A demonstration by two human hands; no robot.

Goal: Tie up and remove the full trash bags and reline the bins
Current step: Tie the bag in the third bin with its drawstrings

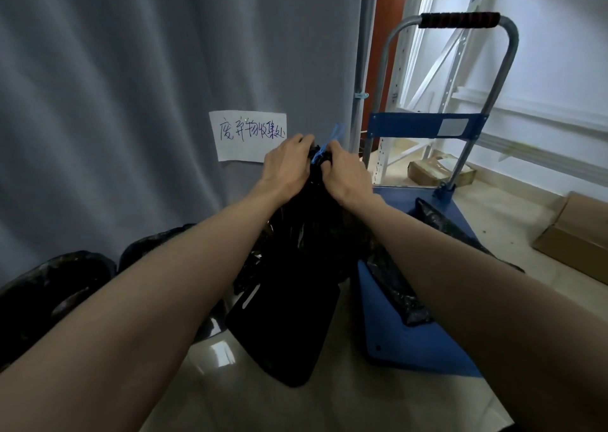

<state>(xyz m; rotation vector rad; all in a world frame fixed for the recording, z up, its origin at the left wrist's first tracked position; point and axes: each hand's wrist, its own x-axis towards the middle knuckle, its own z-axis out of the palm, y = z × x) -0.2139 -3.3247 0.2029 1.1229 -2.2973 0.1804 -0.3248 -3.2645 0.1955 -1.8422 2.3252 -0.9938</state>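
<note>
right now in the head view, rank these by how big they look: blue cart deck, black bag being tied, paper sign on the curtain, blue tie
1. black bag and blue cart deck: look alike; arms hide part of each
2. paper sign
3. blue tie, gripped by left hand and right hand

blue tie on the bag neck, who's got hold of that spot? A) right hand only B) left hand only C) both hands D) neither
C: the left hand and right hand both grip the gathered neck of the black trash bag where the blue tie sits.

dim, soft view; daylight from the right.
</note>
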